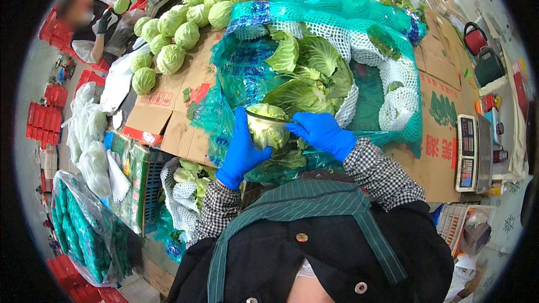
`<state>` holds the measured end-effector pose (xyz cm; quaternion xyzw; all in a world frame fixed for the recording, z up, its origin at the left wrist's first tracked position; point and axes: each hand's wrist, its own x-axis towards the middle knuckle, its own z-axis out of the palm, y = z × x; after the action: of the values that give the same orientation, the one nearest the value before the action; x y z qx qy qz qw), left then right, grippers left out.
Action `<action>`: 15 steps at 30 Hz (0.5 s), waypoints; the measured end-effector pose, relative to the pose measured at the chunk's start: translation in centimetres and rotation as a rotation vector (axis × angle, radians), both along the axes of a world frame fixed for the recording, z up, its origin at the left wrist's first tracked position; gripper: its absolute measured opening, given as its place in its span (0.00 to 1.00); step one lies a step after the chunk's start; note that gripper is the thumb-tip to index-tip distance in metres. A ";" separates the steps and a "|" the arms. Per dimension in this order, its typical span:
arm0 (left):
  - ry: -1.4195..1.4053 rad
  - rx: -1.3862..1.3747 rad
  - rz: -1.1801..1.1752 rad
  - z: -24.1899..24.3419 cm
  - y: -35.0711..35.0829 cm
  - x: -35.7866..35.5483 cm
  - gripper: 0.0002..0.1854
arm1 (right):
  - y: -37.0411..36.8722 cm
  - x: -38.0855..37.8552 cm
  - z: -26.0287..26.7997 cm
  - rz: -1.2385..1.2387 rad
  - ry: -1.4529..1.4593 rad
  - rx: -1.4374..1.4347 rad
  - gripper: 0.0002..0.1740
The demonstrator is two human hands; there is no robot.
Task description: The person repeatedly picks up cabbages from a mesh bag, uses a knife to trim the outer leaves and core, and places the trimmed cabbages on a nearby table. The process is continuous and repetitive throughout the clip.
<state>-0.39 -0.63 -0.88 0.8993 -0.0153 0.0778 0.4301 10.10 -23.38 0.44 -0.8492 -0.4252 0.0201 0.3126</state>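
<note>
My left hand [242, 150], in a blue glove, grips the side of a pale green cabbage head [269, 134], thumb and fingers around it. My right hand [322, 132], gloved in blue too, is closed on a thin, dark-edged strip, seemingly a knife blade [269, 118], lying across the upper part of that cabbage. Just beyond are loose outer cabbage leaves [311, 80] on an opened green net bag [252, 57]. White foam net sleeves [398, 109] lie along the bag's right side, some around cabbages.
Trimmed cabbages [174, 29] are piled on cardboard [189, 134] to the left. A digital scale [467, 153] stands at the right edge. Below left, leaves and foam nets fill a container beside a green box [137, 185]. A co-worker [101, 29] holds a cabbage at upper left.
</note>
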 end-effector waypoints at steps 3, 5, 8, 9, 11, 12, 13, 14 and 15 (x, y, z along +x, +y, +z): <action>-0.020 0.038 0.018 -0.5 0.2 0.0 0.62 | -0.2 0.2 -0.2 0.009 -0.033 -0.037 0.24; -0.010 0.015 0.017 -0.5 0.3 0.0 0.61 | 0.1 0.2 0.0 -0.004 -0.013 -0.066 0.24; -0.025 0.025 -0.001 -0.1 -0.1 0.2 0.62 | 1.0 0.0 0.0 -0.087 -0.064 -0.094 0.23; -0.037 0.039 -0.008 0.2 -0.3 0.3 0.62 | 1.5 0.0 0.0 -0.122 -0.096 -0.097 0.23; -0.064 0.126 -0.013 0.5 -1.5 -0.2 0.62 | 2.3 1.3 0.9 -0.207 0.048 -0.135 0.24; -0.078 0.174 -0.015 0.7 -1.8 -0.5 0.62 | 2.7 1.7 1.4 -0.248 0.121 -0.150 0.25; -0.065 0.134 -0.011 0.7 -1.8 -0.6 0.62 | 3.0 1.5 1.9 -0.246 0.135 -0.094 0.26; -0.053 0.094 -0.005 0.7 -1.8 -0.8 0.62 | 3.2 1.2 2.5 -0.243 0.149 -0.037 0.28; -0.039 0.046 -0.004 0.6 -1.9 -1.0 0.62 | 3.2 0.8 2.6 -0.244 0.165 0.012 0.31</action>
<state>-1.34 -2.56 -0.32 0.9073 -0.0271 0.0941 0.4090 10.94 -20.18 3.07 -0.8882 -0.2917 0.0489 0.3517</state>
